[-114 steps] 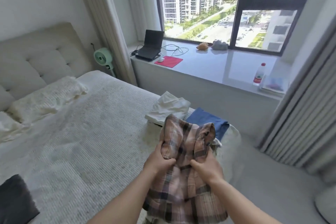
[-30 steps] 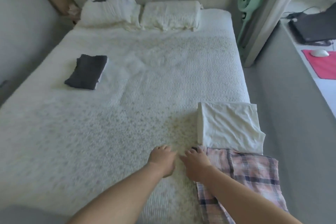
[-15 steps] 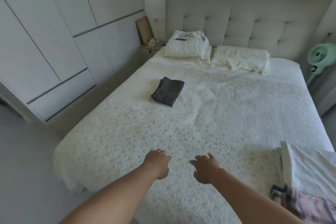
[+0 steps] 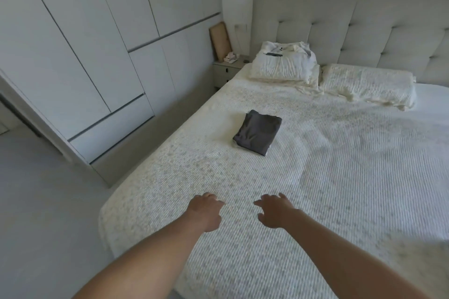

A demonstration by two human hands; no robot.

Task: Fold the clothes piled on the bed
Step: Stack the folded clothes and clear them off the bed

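Observation:
A folded dark grey garment [image 4: 258,132] lies flat on the white bedspread [image 4: 340,177], left of the bed's middle. A crumpled white garment [image 4: 289,49] rests on top of the left pillow [image 4: 281,68] at the headboard. My left hand [image 4: 205,211] and my right hand [image 4: 273,211] hover side by side over the near part of the bed. Both hold nothing and have loosely spread fingers. The grey garment lies well beyond them. The plaid shirt and the white folded piece are out of view.
A white wardrobe wall [image 4: 97,43] runs along the left, with a strip of grey floor [image 4: 43,213] between it and the bed. A bedside cabinet [image 4: 228,70] stands beside the grey padded headboard [image 4: 364,31]. A second pillow [image 4: 366,85] lies at the right.
I put the plaid shirt down by the white folded piece and let go. My view then swung left across the bed, so those clothes left the frame. Both hands now hover empty.

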